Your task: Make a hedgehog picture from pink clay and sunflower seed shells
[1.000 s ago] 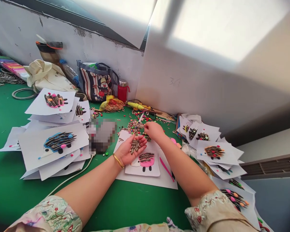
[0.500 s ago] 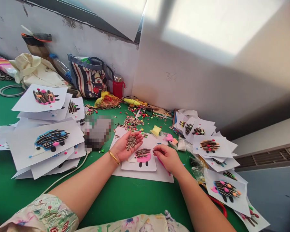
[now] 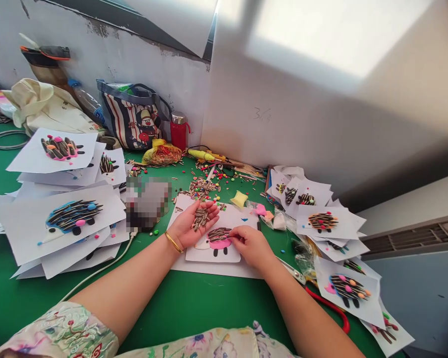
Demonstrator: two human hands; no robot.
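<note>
My left hand [image 3: 191,224] lies palm up on the table, cupped around a small heap of striped sunflower seeds [image 3: 200,218]. Just right of it sits a white sheet [image 3: 209,254] bearing a pink clay hedgehog [image 3: 220,240] whose back is covered with seeds. My right hand [image 3: 248,243] rests at the hedgehog's right edge, its fingertips pinched together against the seeded clay; what they hold is too small to make out.
Stacks of finished hedgehog sheets lie at left [image 3: 65,219] and right [image 3: 323,219]. Loose seeds and clay bits [image 3: 203,186] scatter behind the work. A striped bag [image 3: 134,119], red flask [image 3: 179,132], red-handled scissors [image 3: 321,301] and white cable [image 3: 97,271] are on the green table.
My right hand came back from the seed pile at the rear and settled on the hedgehog's right side. The left hand kept its seeds and barely moved.
</note>
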